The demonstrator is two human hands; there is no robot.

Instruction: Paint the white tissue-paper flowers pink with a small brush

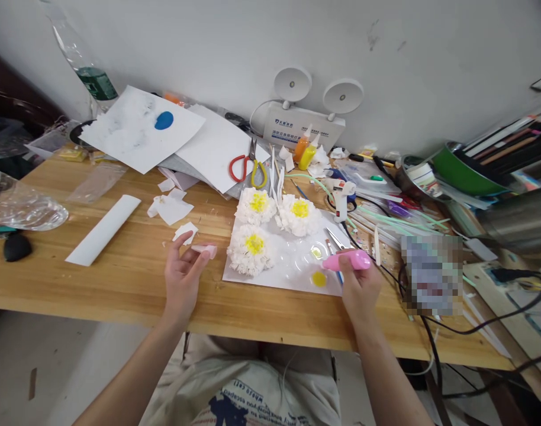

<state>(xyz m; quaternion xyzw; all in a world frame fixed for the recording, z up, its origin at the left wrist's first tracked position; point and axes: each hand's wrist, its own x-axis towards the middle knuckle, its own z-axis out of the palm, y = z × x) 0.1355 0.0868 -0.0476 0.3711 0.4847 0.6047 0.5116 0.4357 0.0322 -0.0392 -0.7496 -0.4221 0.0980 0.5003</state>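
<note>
My left hand point(182, 287) pinches a small folded piece of pale paper or tissue point(207, 250) above the front of the table. My right hand point(361, 293) is closed around a pink squeeze bottle point(354, 259), its nozzle pointing left. Beneath the nozzle lies a white sheet point(292, 278) bearing a yellow paint spot point(318, 278) and several clear, wet-looking patches. On the sheet's left and back sit three white ruffled flowers with yellow centres: one at the back left point(244, 212), another at the back right point(288, 222) and one in front point(239, 260).
Scissors point(252, 151) with red and yellow handles lie behind the flowers. A glue gun point(340, 198) stands to their right, near tweezers point(335, 238) and black cables point(425, 331). Paper scraps point(175, 208) and a white strip point(104, 231) lie left. Yellow and orange bottles point(308, 155) stand behind.
</note>
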